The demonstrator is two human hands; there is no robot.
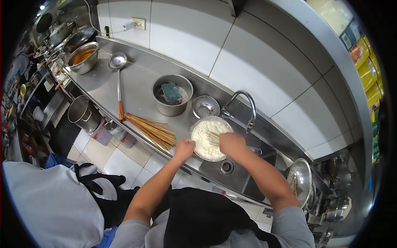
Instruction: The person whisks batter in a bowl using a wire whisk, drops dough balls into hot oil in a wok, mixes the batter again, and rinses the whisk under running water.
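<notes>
A bowl (192,131) of pale, powdery flour (202,145) is held over the sink (244,175). My left hand (185,149) is closed on the bowl's near left rim, thumb on top. In my right hand (231,144) is a whisk (213,138), its wires resting in the flour. My fingers cover the whisk's handle. Just behind the bowl stands a small metal bowl (206,107), and the curved faucet (248,109) rises to its right.
Left on the steel counter are a deep pot (173,108) with a green scouring pad (170,91), a bamboo brush (153,130), a ladle (118,62) and a bowl of orange liquid (84,58). Metal bowls (304,177) stack at right. Another person (53,202) stands close on the left.
</notes>
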